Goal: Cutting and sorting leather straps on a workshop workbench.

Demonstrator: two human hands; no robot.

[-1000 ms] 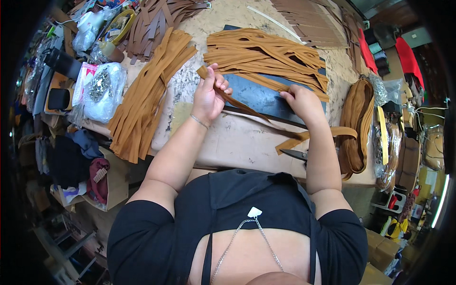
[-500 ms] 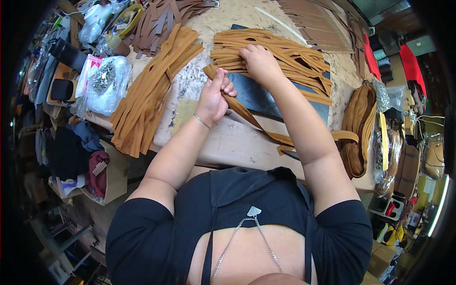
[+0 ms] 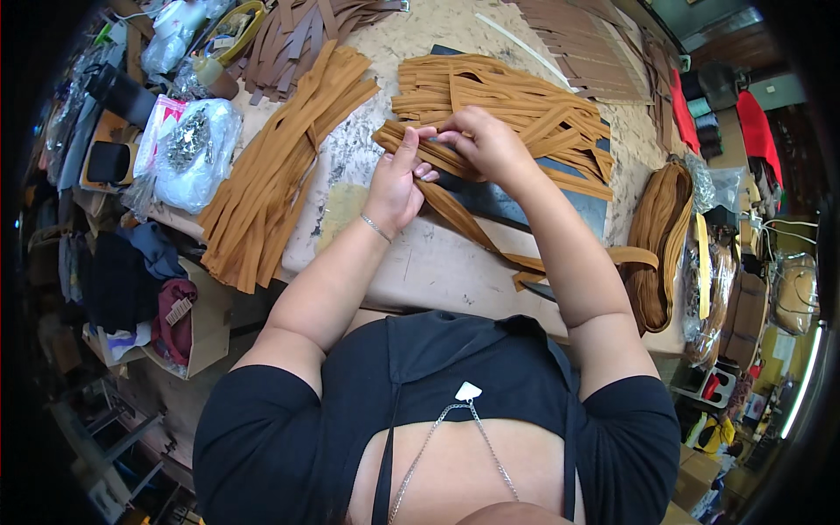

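Note:
My left hand [image 3: 398, 185] is closed around the end of a long brown zipper-tape strip [image 3: 462, 219], thumb up. From there the strip runs right, passing below my right forearm toward a thick coil [image 3: 658, 249] of the same tape. My right hand [image 3: 492, 147] pinches a brown strip close to my left fingertips; its fingertips are partly hidden. Just beyond it, a pile of cut brown strips [image 3: 490, 83] lies on a dark board [image 3: 588, 208]. A second pile of cut strips [image 3: 284, 166] lies to the left.
Darker brown strips [image 3: 293, 48] lie at the back left, and more brown pieces [image 3: 582, 44] at the back right. A plastic-wrapped bundle [image 3: 197, 157] and a bottle [image 3: 216, 79] stand at left. Near the table's front edge lies a dark pointed piece [image 3: 541, 289] beside my right forearm.
My right hand has come down from the far pile to my left hand, now with a strip between its fingers. Strips in that pile have shifted, some now lying crosswise. My left hand has barely moved.

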